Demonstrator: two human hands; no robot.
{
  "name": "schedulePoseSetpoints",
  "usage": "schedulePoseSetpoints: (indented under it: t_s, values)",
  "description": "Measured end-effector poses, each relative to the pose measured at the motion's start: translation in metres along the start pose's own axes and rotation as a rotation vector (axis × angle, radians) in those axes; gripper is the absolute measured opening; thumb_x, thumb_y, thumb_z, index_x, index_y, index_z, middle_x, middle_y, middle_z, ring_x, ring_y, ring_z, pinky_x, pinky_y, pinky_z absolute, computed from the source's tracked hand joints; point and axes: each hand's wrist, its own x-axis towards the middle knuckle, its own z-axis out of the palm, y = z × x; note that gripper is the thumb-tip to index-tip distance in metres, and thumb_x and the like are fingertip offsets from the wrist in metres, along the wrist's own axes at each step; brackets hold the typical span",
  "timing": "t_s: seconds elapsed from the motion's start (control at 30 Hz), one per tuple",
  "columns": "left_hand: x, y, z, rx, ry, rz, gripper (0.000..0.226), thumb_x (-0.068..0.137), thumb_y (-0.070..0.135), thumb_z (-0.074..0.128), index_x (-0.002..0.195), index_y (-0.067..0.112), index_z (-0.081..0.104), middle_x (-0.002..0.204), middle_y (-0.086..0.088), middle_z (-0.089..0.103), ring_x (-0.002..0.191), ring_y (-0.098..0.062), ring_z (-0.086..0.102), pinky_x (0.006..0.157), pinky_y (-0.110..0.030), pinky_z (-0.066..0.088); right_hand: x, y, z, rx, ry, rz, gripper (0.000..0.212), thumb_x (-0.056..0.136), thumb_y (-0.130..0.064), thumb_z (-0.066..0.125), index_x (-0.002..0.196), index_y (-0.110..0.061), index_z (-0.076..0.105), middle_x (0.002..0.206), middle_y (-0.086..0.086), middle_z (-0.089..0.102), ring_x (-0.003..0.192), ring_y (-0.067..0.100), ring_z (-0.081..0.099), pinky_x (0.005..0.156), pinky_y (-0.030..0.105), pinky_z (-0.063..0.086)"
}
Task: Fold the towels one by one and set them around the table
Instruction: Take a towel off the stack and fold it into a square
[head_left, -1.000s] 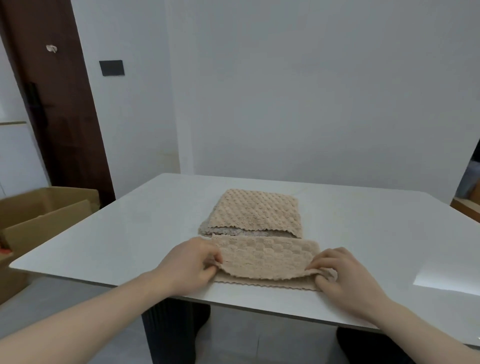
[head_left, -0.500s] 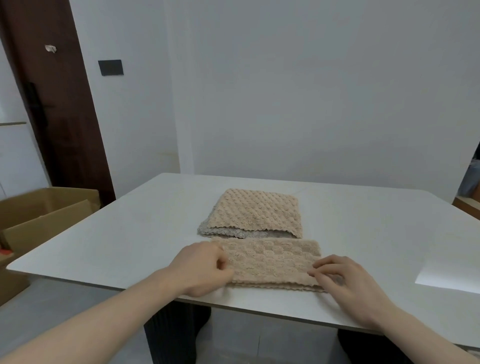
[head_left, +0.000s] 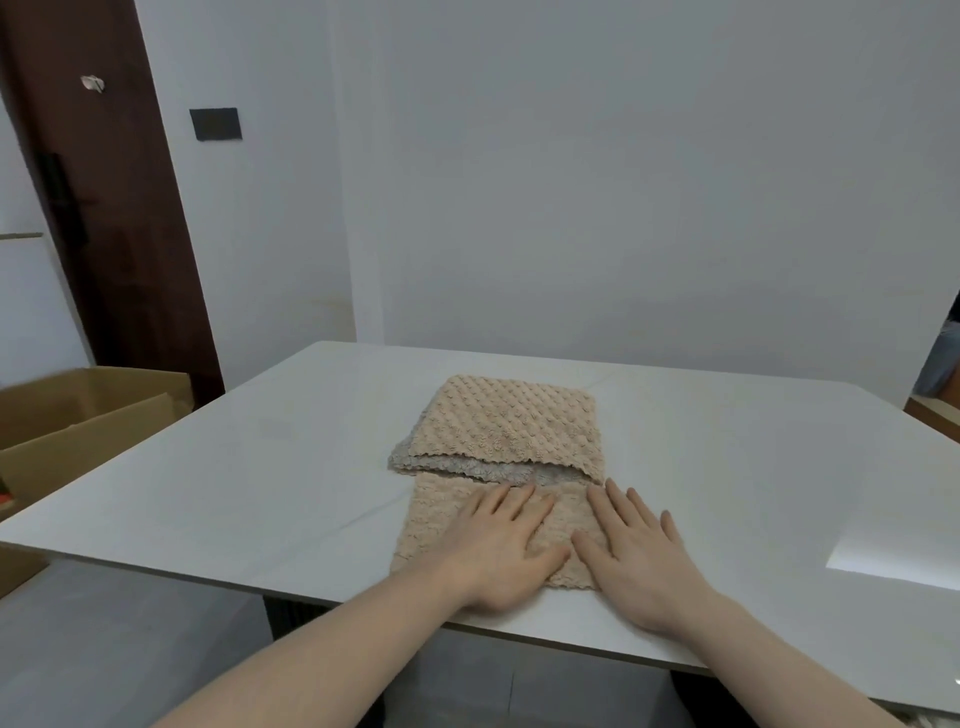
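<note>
Hands, left grip (head_left: 501, 545) and right grip (head_left: 636, 548), lie flat with straight fingers on the near folded towel (head_left: 436, 525).

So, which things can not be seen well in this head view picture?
- Near towel: its middle is hidden under the left hand and right hand, both lying flat on it.
- Grey towel: only an edge shows under the beige far towel.
- Cardboard box: cut off by the left edge.
- Table: its right corner is cut off by the right edge.
</note>
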Motion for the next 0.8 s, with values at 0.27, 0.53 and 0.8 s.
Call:
schedulePoseSetpoints:
  t_s: [0.27, 0.53, 0.8]
  values:
    - [-0.011, -0.03, -0.002, -0.013, -0.015, -0.062, 0.084, 0.089, 0.083, 0.012, 0.161, 0.042, -0.003, 0.17, 0.013, -0.013, 0.156, -0.011, -0.016, 0.127, -0.044, -0.009, -0.002, 0.0, -0.002, -0.032, -0.022, 0.024, 0.075, 0.101, -0.065, 0.018, 0.163, -0.031, -0.008, 0.171, -0.009, -0.01, 0.158, 0.016, -0.009, 0.128, 0.047, -0.005]
    - [-0.03, -0.099, -0.008, -0.194, 0.191, -0.184, 0.069, 0.098, 0.071, 0.031, 0.16, 0.04, 0.025, 0.168, 0.015, 0.02, 0.155, -0.009, 0.014, 0.127, -0.037, 0.01, 0.002, -0.001, -0.009, 0.168, 0.062, 0.153, 0.086, 0.098, -0.068, 0.03, 0.164, -0.018, 0.007, 0.171, 0.0, 0.014, 0.157, 0.019, 0.012, 0.128, 0.039, 0.009]
    - [-0.029, -0.101, -0.008, -0.332, 0.232, -0.175, 0.063, 0.093, 0.048, 0.051, 0.153, 0.037, 0.04, 0.16, 0.015, 0.037, 0.147, -0.01, 0.029, 0.123, -0.036, 0.021, 0.009, 0.014, -0.035, 0.433, 0.117, 0.327, 0.009, 0.08, -0.034, 0.071, 0.087, -0.028, 0.069, 0.072, -0.009, 0.067, 0.078, 0.02, 0.066, 0.081, 0.038, 0.054]
